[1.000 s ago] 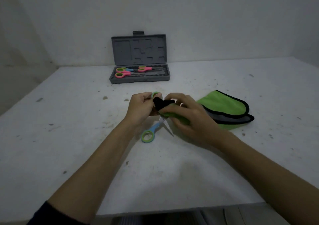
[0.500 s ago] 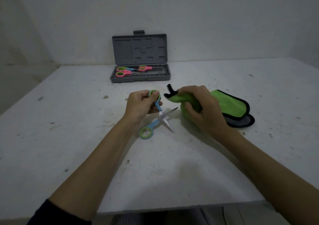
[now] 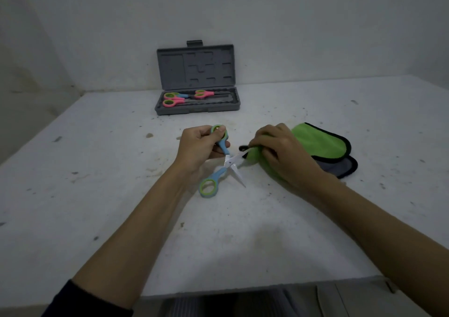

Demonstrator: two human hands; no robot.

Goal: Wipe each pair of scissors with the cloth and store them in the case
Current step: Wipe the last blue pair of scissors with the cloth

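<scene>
My left hand (image 3: 198,145) grips the upper handle of a pair of blue-and-green scissors (image 3: 220,168), whose blades stand spread open over the table. My right hand (image 3: 281,155) holds a bunched part of the green cloth (image 3: 318,141), and the tip of one blade touches that bunch. The rest of the cloth, green with a black edge and a grey underside, lies flat to the right. At the back stands the open grey case (image 3: 198,109), with pink-handled scissors (image 3: 173,99) lying in its tray.
The white table (image 3: 97,195) is speckled with dirt and its front edge runs close below my forearms. A white wall rises right behind the case.
My right hand pulled the cloth off the blades to the right, then came back, so the cloth meets one blade tip again. The scissors now stand open, where the cloth wrapped them before.
</scene>
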